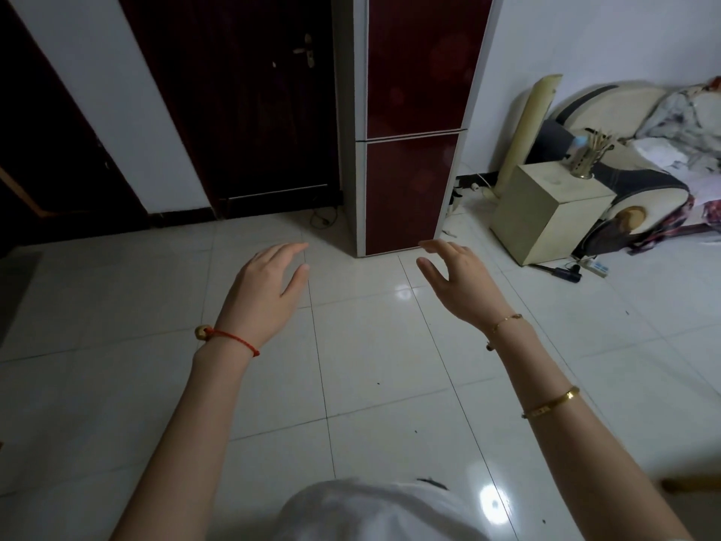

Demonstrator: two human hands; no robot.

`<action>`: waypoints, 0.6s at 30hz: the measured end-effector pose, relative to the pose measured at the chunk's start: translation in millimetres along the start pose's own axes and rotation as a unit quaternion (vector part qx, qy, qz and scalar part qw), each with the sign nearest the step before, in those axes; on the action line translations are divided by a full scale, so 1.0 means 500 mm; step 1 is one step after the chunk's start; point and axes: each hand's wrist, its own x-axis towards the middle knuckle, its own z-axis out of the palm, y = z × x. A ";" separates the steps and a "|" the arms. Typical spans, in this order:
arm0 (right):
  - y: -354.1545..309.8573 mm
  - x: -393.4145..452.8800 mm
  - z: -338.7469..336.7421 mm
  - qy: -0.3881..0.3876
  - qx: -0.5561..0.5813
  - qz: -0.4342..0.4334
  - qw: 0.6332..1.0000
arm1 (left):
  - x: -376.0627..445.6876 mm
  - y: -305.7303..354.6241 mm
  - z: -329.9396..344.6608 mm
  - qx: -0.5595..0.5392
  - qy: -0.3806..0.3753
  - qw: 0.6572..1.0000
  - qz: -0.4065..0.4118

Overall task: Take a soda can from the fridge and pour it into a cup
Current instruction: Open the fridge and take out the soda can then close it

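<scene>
fridge [413, 123] is being faced from a short way off across the pale tiled floor [370, 365]; it is standing ahead against the wall, a tall dark red unit with two doors, both being kept closed, so neither the soda can nor a cup is being shown anywhere in view. both arms are being held out in front over the tiles. left hand [269, 283] is being held palm down with its fingers straight and loosely spread, and nothing is being gripped by it. right hand [456, 279] is being held likewise relaxed, thumb apart from the fingers, with nothing in it. neither hand is touching the fridge. by judgement, the opening step is being carried out: the approach to the fridge, with the task barely begun. the next move is being judged to call for closing the gap, finding the edge of one door, and pulling it open so that the can can be looked for inside. which compartment is holding the can cannot be told.
</scene>
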 end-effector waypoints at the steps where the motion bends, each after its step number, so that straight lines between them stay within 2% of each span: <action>1: 0.002 0.012 0.003 -0.001 0.004 0.005 1.000 | 0.016 -0.005 0.004 -0.003 -0.004 1.000 -0.001; 11: 0.065 0.191 0.073 -0.004 0.039 0.040 0.998 | 0.200 -0.091 0.083 -0.029 -0.018 0.999 -0.034; 18: 0.131 0.402 0.098 -0.012 0.062 0.037 0.997 | 0.401 -0.142 0.121 -0.026 0.000 0.998 -0.052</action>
